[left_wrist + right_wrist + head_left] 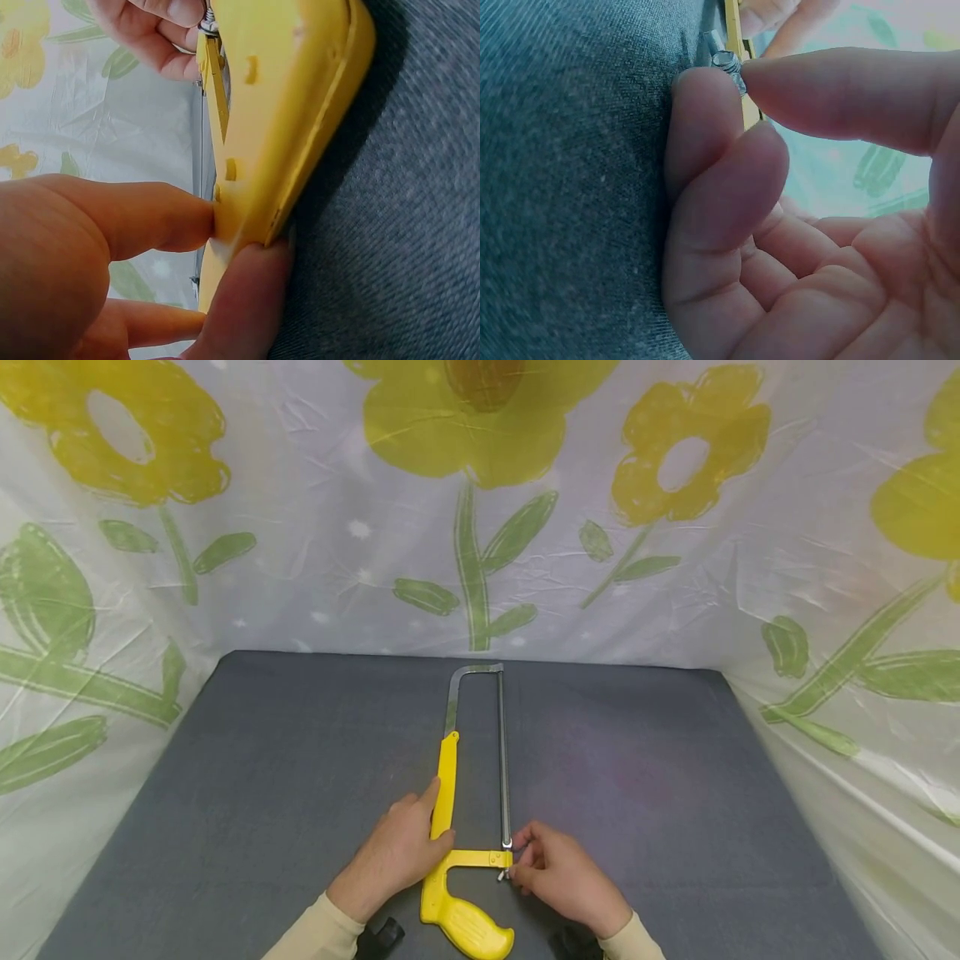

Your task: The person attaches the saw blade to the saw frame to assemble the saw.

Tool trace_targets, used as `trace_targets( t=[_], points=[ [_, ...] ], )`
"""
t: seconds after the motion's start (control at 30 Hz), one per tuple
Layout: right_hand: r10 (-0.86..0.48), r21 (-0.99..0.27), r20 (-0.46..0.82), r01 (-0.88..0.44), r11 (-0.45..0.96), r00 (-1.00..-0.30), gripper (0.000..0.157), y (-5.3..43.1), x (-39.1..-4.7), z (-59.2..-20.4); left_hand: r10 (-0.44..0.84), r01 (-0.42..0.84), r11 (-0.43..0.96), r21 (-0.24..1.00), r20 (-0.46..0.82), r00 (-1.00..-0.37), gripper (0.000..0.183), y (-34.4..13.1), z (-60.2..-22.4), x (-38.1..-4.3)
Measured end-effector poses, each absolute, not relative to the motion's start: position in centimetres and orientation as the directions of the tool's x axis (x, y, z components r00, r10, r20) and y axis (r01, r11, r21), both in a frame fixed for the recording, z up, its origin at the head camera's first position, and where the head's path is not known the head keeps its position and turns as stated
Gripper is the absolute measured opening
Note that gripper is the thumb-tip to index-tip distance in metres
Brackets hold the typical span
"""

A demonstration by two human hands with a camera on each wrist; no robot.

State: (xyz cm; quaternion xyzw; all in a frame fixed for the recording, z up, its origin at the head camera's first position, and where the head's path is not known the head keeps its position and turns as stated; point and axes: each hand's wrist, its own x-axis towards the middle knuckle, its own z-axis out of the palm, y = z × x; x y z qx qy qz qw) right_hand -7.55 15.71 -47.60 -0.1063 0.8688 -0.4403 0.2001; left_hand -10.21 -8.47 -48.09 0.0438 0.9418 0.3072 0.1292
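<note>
A hacksaw with a yellow frame [446, 785] and a curved yellow handle [474, 928] lies on the dark cloth. Its silver front arm bends round at the far end, and a narrow metal blade [504, 752] runs along the right side. My left hand [401, 843] holds the frame above the handle; thumb and fingers pinch its yellow body [262, 135] in the left wrist view. At the blade's near end, my right hand [562, 872] pinches a small metal wing nut [724, 58] between thumb and curled finger. Fingertips partly hide the nut.
Dark grey cloth [300, 752] covers the table. A white curtain [322, 552] with yellow flowers hangs at the back and both sides. Black objects [386, 935] show at my wrists, partly cut off by the lower edge.
</note>
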Motion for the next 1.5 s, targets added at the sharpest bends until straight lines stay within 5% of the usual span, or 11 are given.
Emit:
trace_targets(
  t=[0.53,1.5],
  points=[
    [-0.34,-0.771,-0.267,-0.012,0.636,-0.902,0.015,15.79,-7.29,-47.39,0.172,0.012,0.81,0.586,-0.218,-0.961,0.084,-8.57,-48.19,-10.22],
    [-0.3,-0.778,-0.307,0.057,0.626,-0.903,0.035,15.55,-7.61,-47.69,0.139,-0.016,0.829,0.559,-0.234,-0.962,0.085,-8.26,-47.97,-10.23]
  ],
)
